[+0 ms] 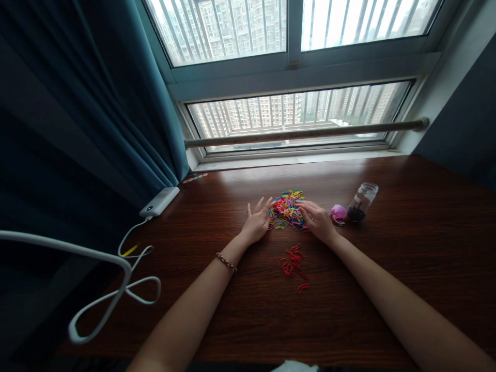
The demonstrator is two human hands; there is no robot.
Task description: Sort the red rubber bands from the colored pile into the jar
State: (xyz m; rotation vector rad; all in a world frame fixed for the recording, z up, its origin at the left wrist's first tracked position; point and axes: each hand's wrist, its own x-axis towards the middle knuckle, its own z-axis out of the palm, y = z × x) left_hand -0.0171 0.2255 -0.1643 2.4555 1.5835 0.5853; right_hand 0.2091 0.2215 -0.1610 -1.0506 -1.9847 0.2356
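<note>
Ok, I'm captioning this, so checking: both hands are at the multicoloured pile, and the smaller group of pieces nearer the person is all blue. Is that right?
Not quite: the head view shows the smaller group of pieces is red, not blue. The rest stands: the left hand and right hand are at the multicoloured pile.

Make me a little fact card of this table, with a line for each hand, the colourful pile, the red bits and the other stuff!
Left hand: fingers spread, at the left edge of the pile
Right hand: fingers bent, at the right edge
Colourful pile: small pieces, including red, yellow, blue and pink
Red pieces: loose group, nearer the person
Clear jar: dark contents at the bottom
Pink object: between right hand and jar
</note>
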